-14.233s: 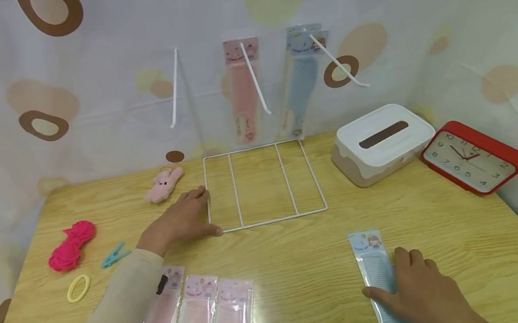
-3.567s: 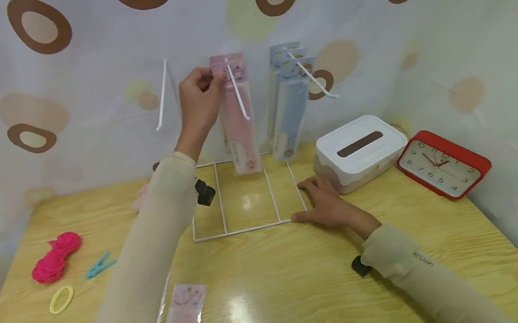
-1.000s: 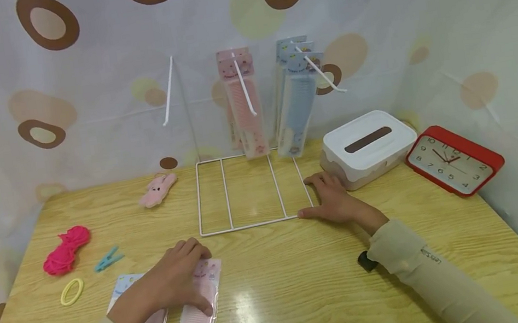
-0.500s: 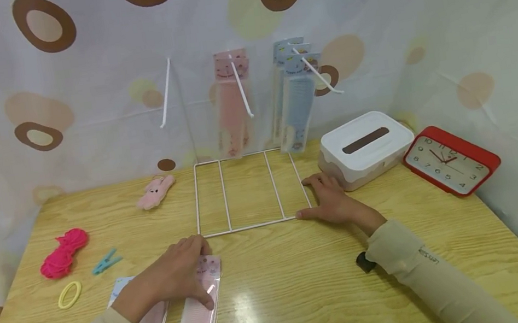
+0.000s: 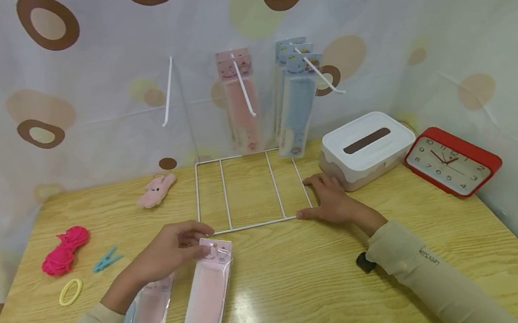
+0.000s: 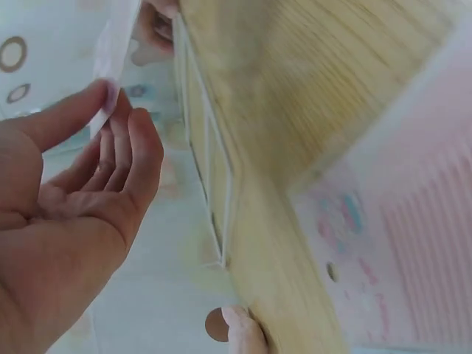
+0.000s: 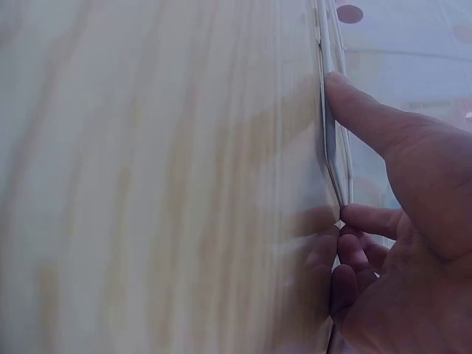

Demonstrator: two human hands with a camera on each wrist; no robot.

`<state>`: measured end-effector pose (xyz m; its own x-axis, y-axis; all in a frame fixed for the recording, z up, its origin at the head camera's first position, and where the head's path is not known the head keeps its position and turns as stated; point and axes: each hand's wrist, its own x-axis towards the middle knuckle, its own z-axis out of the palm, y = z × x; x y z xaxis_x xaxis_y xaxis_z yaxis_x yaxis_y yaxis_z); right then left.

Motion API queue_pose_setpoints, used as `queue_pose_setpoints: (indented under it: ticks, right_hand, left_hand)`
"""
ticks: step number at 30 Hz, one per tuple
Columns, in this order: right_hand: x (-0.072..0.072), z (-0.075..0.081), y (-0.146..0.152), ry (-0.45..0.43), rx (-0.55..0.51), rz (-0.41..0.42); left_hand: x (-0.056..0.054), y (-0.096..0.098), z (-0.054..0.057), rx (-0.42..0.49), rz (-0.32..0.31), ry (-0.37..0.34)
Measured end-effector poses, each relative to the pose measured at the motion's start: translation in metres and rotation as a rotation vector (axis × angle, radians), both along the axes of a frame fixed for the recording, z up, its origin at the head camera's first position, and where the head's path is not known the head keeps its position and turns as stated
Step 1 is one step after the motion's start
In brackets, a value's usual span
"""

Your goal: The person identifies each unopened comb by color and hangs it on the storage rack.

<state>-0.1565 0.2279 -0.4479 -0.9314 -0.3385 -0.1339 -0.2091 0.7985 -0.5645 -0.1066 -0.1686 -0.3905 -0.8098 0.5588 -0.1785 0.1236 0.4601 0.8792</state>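
Note:
My left hand (image 5: 172,253) pinches the top of a packaged pink comb (image 5: 202,307) between thumb and fingers. In the left wrist view that package (image 6: 122,48) is seen edge-on at the fingertips, raised off the table. Under the left forearm lie another packaged pink comb (image 5: 149,320) and part of a blue one. My right hand (image 5: 331,199) rests at the front right corner of the white wire rack's base (image 5: 248,226), thumb and fingertips against the wires. Packaged pink combs (image 5: 242,103) hang on the middle hook, several blue ones (image 5: 299,100) on the right hook.
The left hook (image 5: 168,91) is bare. A tissue box (image 5: 369,149) and red clock (image 5: 453,161) stand right of the rack. On the left lie a pink plush toy (image 5: 157,191), pink yarn (image 5: 65,251), a blue clothespin (image 5: 107,259) and a yellow ring (image 5: 71,292).
Over the last second my left hand has lifted the top of a packaged pink comb. Earlier it put one on the middle hook, and my right hand moved from a blue package to the rack.

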Motion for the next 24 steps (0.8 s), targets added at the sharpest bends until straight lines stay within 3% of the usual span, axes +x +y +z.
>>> queue_pose_setpoints:
  ticks: [7, 13, 16, 20, 24]
  right_hand:
    - [0.002, 0.001, 0.001, -0.005, 0.001, 0.005]
    - [0.002, -0.001, 0.002, 0.004, -0.008, 0.005]
    - [0.002, -0.004, 0.002, 0.013, -0.012, 0.002]
    - [0.001, -0.005, 0.001, 0.022, -0.009, 0.003]
    - [0.001, -0.004, 0.001, 0.025, -0.015, 0.003]
  left_hand:
    - [-0.002, 0.009, 0.016, 0.181, 0.212, -0.011]
    - [-0.006, 0.028, 0.039, 0.253, 0.374, 0.07]
    - [-0.006, 0.038, 0.053, 0.332, 0.45, 0.106]
    - [-0.008, 0.054, 0.071, 0.455, 0.502, 0.167]
    - [-0.01, 0.07, 0.091, 0.529, 0.495, 0.238]
